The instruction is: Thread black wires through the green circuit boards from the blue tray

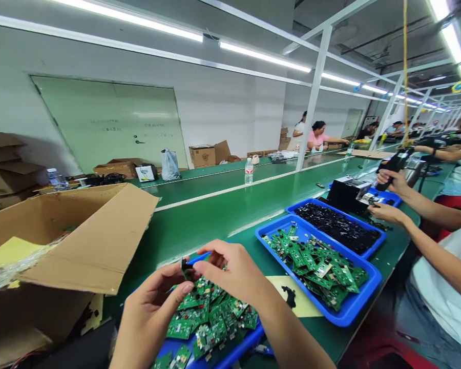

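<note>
The left hand (149,320) and right hand (234,274) are closed in a pinch on a small black component (186,269), which the fingertips partly hide, so its type is unclear. Below, at lower centre, green circuit boards (211,318) lie in a blue tray (225,362), cut off by the frame, on the green table (392,256).
</note>
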The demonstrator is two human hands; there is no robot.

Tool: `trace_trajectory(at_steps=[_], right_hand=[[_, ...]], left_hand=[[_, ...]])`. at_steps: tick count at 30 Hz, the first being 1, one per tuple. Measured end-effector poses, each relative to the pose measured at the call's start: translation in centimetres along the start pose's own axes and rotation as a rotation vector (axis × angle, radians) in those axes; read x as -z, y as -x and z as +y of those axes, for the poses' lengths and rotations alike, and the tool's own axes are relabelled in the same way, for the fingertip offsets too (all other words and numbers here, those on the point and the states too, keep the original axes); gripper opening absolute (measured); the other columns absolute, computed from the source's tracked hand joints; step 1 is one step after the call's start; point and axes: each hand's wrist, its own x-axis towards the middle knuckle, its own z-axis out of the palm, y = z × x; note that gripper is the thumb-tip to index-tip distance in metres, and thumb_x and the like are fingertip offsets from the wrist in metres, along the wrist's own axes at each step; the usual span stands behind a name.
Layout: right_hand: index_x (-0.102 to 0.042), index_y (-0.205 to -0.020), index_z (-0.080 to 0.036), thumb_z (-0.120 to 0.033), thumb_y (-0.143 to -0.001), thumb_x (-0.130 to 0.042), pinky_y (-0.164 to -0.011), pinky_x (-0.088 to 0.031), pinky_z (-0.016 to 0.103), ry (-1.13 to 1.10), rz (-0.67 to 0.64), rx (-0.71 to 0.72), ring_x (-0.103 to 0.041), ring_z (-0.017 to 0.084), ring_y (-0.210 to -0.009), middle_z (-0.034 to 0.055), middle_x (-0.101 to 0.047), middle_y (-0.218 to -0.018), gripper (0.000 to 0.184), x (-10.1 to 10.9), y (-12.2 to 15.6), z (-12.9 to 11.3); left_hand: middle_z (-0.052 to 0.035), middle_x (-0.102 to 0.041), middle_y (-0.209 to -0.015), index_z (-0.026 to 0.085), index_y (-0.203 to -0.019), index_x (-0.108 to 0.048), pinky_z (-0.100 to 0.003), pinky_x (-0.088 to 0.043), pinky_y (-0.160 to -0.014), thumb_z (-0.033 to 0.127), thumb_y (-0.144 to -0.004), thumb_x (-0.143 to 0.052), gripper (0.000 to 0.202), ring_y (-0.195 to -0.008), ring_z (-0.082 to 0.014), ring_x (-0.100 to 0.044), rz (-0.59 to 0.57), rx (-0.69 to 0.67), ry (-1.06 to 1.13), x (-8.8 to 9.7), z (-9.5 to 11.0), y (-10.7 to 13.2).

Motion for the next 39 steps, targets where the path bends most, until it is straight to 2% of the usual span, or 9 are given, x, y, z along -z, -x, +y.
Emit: trace_trajectory(at_steps=[2,5,9,17,25,31,34,39], right_hand=[[-0.067,-0.099,-0.019,-0.034,-0.082,-0.060,-0.066,-0.049,0.024,-0.104,-0.016,0.084,-0.062,0.013,-0.070,0.0016,-0.069,-0.078,0.024,-0.1,0.2,0.2],[-0.067,-0.095,-0.019,-0.025,-0.082,-0.058,-0.070,-0.052,0.027,-0.142,0.016,0.153,-0.065,0.015,-0.077,0.0040,-0.070,-0.088,0.017,-0.3,0.6,0.4],[-0.068,-0.090,-0.019,-0.025,-0.083,-0.059,-0.070,-0.054,0.028,-0.118,0.075,0.216,-0.066,0.016,-0.074,0.0046,-0.069,-0.083,0.013,-0.4,1.1,0.8],[-0.064,-0.080,-0.020,-0.018,-0.084,-0.057,-0.065,-0.052,0.027,0.025,0.171,0.421,-0.063,0.016,-0.070,0.0030,-0.067,-0.076,0.008,-0.4,1.4,0.5],[-0.059,-0.076,-0.020,-0.015,-0.083,-0.055,-0.062,-0.050,0.024,0.075,0.238,0.459,-0.061,0.013,-0.067,0.0006,-0.064,-0.073,0.010,-0.3,1.5,0.1],[-0.059,-0.078,-0.020,-0.015,-0.085,-0.053,-0.060,-0.051,0.027,0.079,0.280,0.439,-0.061,0.013,-0.061,0.0002,-0.063,-0.069,0.010,-0.4,1.5,0.4],[-0.058,-0.079,-0.020,-0.013,-0.085,-0.052,-0.058,-0.051,0.026,0.097,0.295,0.457,-0.061,0.013,-0.059,0.0003,-0.063,-0.070,0.011,-0.4,1.4,0.4],[-0.058,-0.081,-0.020,-0.011,-0.086,-0.051,-0.056,-0.051,0.026,0.156,0.339,0.540,-0.060,0.011,-0.057,0.0007,-0.062,-0.073,0.013,-0.4,1.3,0.1]], left_hand=[[-0.0037,-0.073,-0.073,0.018,-0.079,-0.072,-0.022,-0.053,-0.064,0.040,-0.059,-0.080,0.031,-0.068,-0.0170,-0.066,-0.019,-0.002,0.047,-0.3,0.5,0.4],[-0.0036,-0.071,-0.070,0.016,-0.082,-0.072,-0.022,-0.051,-0.061,0.041,-0.063,-0.078,0.032,-0.065,-0.0147,-0.063,-0.076,0.003,0.159,-1.0,1.0,1.0],[-0.0062,-0.071,-0.081,0.017,-0.095,-0.072,-0.022,-0.048,-0.063,0.041,-0.065,-0.078,0.039,-0.071,-0.0143,-0.061,-0.091,0.014,0.302,-1.4,0.7,1.5],[-0.0040,-0.065,-0.076,0.019,-0.104,-0.071,-0.020,-0.042,-0.060,0.040,-0.067,-0.077,0.043,-0.065,-0.0103,-0.050,-0.183,0.064,0.419,-1.4,-0.1,1.7],[-0.0036,-0.063,-0.072,0.019,-0.109,-0.070,-0.021,-0.042,-0.061,0.043,-0.069,-0.075,0.047,-0.064,-0.0101,-0.050,-0.218,0.124,0.442,-1.3,0.1,1.8],[-0.0089,-0.070,-0.096,0.020,-0.115,-0.066,-0.026,-0.046,-0.071,0.042,-0.078,-0.067,0.043,-0.077,-0.0162,-0.060,-0.333,0.146,0.457,-1.2,0.0,1.8],[-0.0096,-0.070,-0.099,0.020,-0.114,-0.067,-0.026,-0.046,-0.071,0.042,-0.079,-0.066,0.042,-0.080,-0.0175,-0.062,-0.328,0.159,0.472,-1.3,0.1,1.8],[-0.0104,-0.071,-0.093,0.018,-0.111,-0.069,-0.026,-0.046,-0.067,0.042,-0.076,-0.069,0.042,-0.076,-0.0171,-0.062,-0.318,0.199,0.541,-1.5,0.6,1.8]])
